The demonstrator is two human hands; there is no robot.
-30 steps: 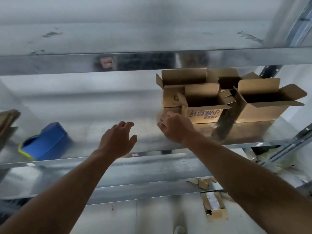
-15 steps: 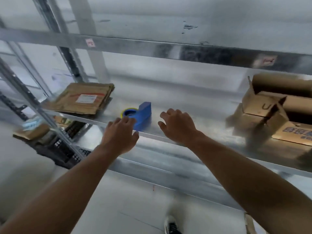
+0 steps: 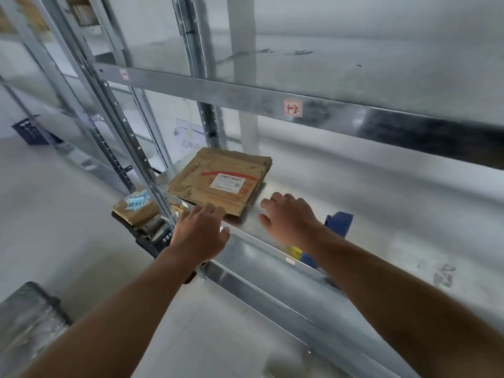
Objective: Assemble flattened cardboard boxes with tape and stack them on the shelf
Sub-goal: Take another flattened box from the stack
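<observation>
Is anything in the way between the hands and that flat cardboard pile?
Nothing visible is. The left hand and right hand hover open just in front of the flat cardboard pile on the shelf; the blue tape dispenser sits off to the right.

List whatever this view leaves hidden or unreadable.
- Tape dispenser: head view, mostly hidden behind the right forearm; its roll barely shows.
- Label on the cardboard stack: head view, print too small and blurred to read.
- Sheet count of the stack: head view, the edges blur together.
- Left hand: head view, fingertips blurred, so contact with the stack is unclear.
</observation>
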